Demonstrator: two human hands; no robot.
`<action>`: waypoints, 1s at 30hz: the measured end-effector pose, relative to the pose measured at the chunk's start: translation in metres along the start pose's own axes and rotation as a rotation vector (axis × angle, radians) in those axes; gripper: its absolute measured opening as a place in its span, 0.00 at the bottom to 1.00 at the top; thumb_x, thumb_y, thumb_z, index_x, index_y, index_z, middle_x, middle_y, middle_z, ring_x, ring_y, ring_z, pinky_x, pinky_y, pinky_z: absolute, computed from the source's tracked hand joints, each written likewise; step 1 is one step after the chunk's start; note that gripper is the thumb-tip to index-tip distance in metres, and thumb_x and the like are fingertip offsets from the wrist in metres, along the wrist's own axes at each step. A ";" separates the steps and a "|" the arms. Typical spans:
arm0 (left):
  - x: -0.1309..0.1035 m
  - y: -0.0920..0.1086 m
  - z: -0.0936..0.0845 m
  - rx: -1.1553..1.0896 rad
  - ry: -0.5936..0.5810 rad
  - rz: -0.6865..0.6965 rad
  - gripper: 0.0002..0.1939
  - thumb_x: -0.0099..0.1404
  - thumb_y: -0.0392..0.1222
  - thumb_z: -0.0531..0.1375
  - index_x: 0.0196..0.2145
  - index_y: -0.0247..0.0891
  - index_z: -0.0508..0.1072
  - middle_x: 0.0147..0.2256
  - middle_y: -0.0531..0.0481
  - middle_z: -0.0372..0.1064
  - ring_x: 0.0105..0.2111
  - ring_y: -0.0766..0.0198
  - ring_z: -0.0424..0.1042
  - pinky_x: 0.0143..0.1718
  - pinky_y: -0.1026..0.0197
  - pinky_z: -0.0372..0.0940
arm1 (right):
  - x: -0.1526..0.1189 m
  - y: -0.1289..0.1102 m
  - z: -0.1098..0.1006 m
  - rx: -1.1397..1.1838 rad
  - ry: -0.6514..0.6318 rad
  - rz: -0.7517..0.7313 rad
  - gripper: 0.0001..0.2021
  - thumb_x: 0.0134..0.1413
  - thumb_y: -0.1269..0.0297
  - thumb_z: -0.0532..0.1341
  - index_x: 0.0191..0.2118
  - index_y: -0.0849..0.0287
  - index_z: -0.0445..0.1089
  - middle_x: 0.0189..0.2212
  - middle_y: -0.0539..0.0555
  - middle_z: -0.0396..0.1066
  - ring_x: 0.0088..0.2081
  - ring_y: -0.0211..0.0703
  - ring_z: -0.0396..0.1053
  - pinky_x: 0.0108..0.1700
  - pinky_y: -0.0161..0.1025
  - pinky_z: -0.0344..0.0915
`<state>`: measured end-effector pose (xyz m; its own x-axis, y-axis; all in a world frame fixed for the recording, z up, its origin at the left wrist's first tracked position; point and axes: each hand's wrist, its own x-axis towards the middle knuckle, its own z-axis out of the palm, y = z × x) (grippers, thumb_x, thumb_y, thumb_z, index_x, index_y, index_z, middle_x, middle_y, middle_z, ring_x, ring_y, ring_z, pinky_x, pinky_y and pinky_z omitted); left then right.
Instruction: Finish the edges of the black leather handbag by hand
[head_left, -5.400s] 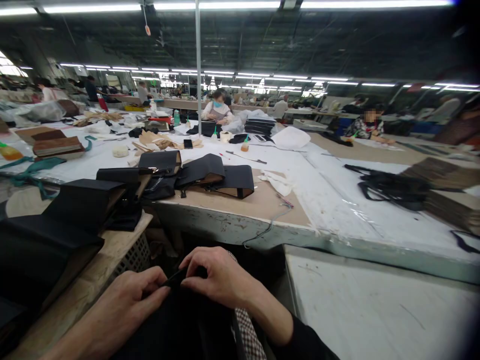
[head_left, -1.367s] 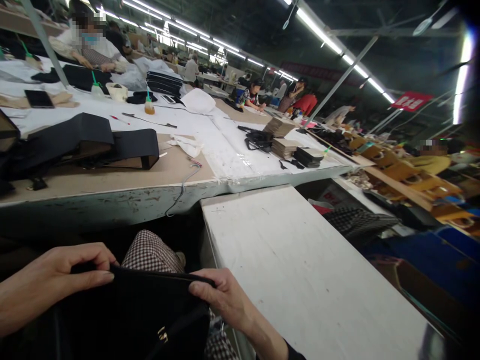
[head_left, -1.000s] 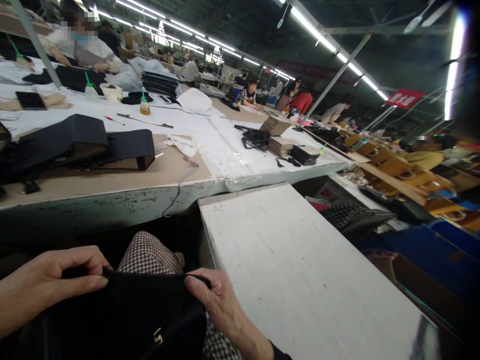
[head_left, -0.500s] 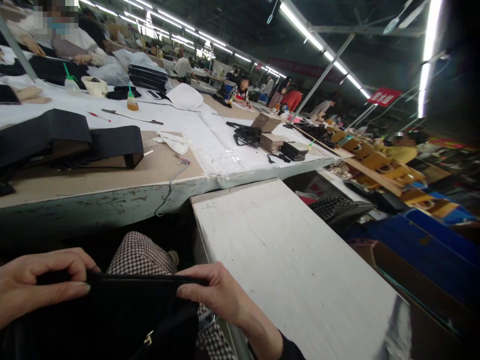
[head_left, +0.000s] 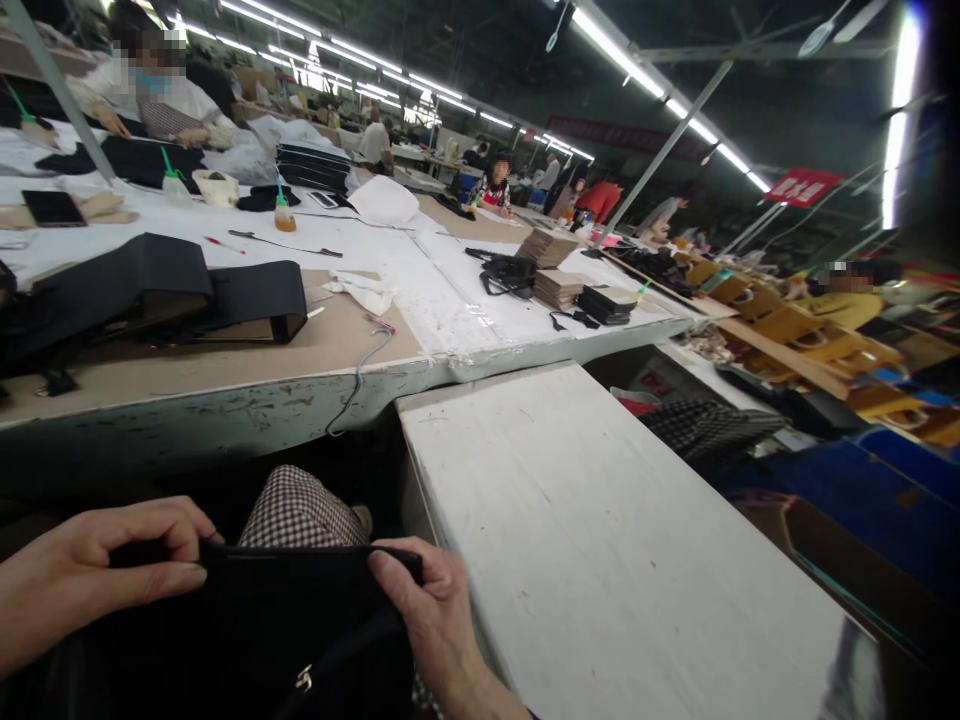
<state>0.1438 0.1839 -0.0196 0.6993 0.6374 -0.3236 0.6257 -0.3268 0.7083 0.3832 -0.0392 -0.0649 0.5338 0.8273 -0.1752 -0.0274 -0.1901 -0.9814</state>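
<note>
A black fabric bag (head_left: 247,630) lies over my lap, its long upper edge stretched level between my hands. My left hand (head_left: 142,560) pinches that edge at the left, thumb in front and fingers curled behind. At the right end, my right hand (head_left: 435,610) grips the same edge, its thumb pressed on the near face and the other fingers behind. A small gold metal fitting (head_left: 303,679) shows low on the bag, close to a darker strap or fold. The bag's lower part runs out of view.
A white board (head_left: 600,540) stands to my right. Across the worktable's front edge (head_left: 225,395) lie black folded cases (head_left: 259,300), a glue bottle (head_left: 284,212), stacked brown pieces (head_left: 546,248) and a hanging cord (head_left: 352,390). A co-worker (head_left: 161,100) sits across the table.
The view has shifted, so the surroundings appear farther right. My right hand has turned, its fingers more curled behind the bag's edge and its thumb pointing up. My left hand keeps its pinch.
</note>
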 end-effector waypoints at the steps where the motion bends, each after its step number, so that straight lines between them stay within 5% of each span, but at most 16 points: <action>1: 0.000 -0.004 0.001 -0.028 -0.049 0.006 0.13 0.57 0.54 0.64 0.22 0.44 0.76 0.39 0.59 0.79 0.44 0.53 0.73 0.47 0.64 0.62 | 0.001 0.001 0.002 0.004 0.018 0.005 0.15 0.55 0.50 0.66 0.36 0.58 0.81 0.25 0.51 0.72 0.29 0.41 0.65 0.32 0.35 0.62; 5: -0.003 -0.010 0.001 -0.074 -0.072 -0.014 0.13 0.61 0.52 0.62 0.24 0.43 0.74 0.43 0.57 0.77 0.47 0.51 0.71 0.49 0.62 0.59 | 0.004 0.001 0.010 0.029 0.035 0.019 0.16 0.56 0.49 0.66 0.33 0.60 0.79 0.24 0.50 0.67 0.29 0.40 0.62 0.32 0.35 0.60; 11: -0.009 0.015 -0.004 -0.114 -0.093 0.029 0.13 0.63 0.52 0.63 0.27 0.41 0.72 0.40 0.53 0.77 0.43 0.54 0.73 0.45 0.61 0.62 | 0.006 0.004 0.012 0.065 -0.008 0.062 0.19 0.58 0.47 0.64 0.32 0.60 0.74 0.24 0.50 0.63 0.29 0.39 0.58 0.30 0.35 0.57; 30: -0.013 0.035 0.006 -0.027 0.098 -0.053 0.13 0.59 0.49 0.64 0.23 0.39 0.73 0.34 0.52 0.79 0.36 0.55 0.76 0.39 0.59 0.65 | 0.002 -0.006 0.007 0.036 -0.015 0.063 0.21 0.53 0.43 0.65 0.33 0.59 0.76 0.26 0.53 0.68 0.30 0.45 0.63 0.32 0.39 0.61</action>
<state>0.1590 0.1597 0.0059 0.6273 0.7188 -0.2996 0.6507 -0.2725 0.7088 0.3787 -0.0325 -0.0595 0.5172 0.8223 -0.2372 -0.0906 -0.2230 -0.9706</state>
